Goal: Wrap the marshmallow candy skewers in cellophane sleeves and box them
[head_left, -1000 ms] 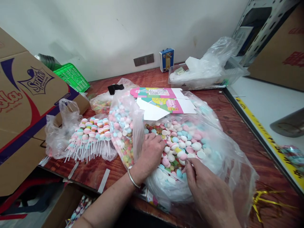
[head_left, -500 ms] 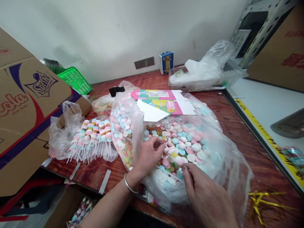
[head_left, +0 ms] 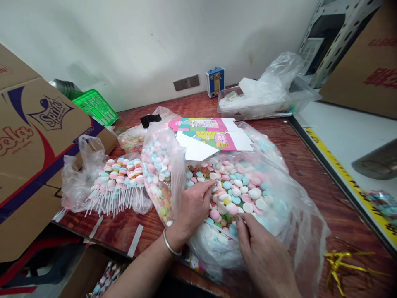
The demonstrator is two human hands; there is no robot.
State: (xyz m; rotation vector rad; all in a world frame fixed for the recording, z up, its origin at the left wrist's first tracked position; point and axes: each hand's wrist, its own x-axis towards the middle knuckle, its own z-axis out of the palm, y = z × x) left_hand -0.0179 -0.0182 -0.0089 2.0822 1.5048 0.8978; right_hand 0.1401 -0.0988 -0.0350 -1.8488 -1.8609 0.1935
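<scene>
A clear plastic bag (head_left: 297,231) lies wide open in front of me, full of pink, white and blue button-shaped candies (head_left: 256,193) with gummy rings among them. Over the candies, my left hand (head_left: 196,205) has thumb and fingers pinched together; what they hold, if anything, is hidden. My right hand (head_left: 263,250) is closed at the lower end of a short row of pink, white and yellow candies, a candy skewer (head_left: 227,201); its stick is covered. Finished candy skewers (head_left: 122,174) with white sticks are piled to the left.
A flat printed carton (head_left: 214,134) rests on the bag's far side. Left stand a large cardboard box (head_left: 40,136) and a green basket (head_left: 97,107). Behind are a blue box (head_left: 215,82) and a clear tray (head_left: 266,108). Gold twist ties (head_left: 336,265) lie at right.
My left fingers have drawn closer together and shifted slightly at the upper end of the candy row. The right hand keeps its pinch. The whole view has moved a little.
</scene>
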